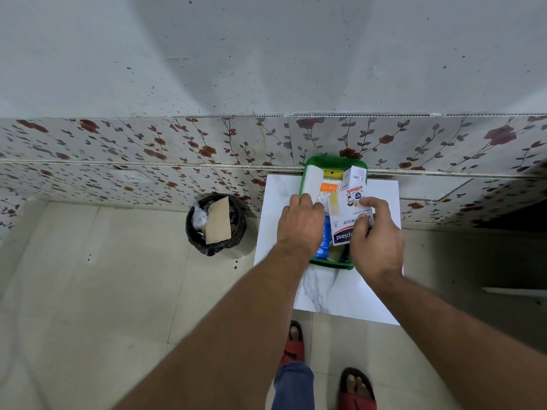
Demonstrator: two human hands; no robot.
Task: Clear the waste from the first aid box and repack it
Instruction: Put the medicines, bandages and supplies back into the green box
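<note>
A green first aid box (pixel 331 263) stands on a white marble-patterned table (pixel 331 294) against the wall. Inside it lie a white bandage roll (pixel 313 180), an orange pack (pixel 328 188), a small white carton (pixel 355 176) and a blue packet (pixel 325 238). My right hand (pixel 376 241) grips a white plaster box (pixel 347 214) marked "waterproof" over the box. My left hand (pixel 299 223) rests on the box's left side with its fingertips on a crinkled clear wrapper (pixel 324 199); whether it grips the wrapper I cannot tell.
A black-lined waste bin (pixel 216 226) stands on the floor left of the table, holding a tan card and crumpled white waste. The flowered tile wall runs behind. My feet in red sandals (pixel 296 341) are below the table's front edge.
</note>
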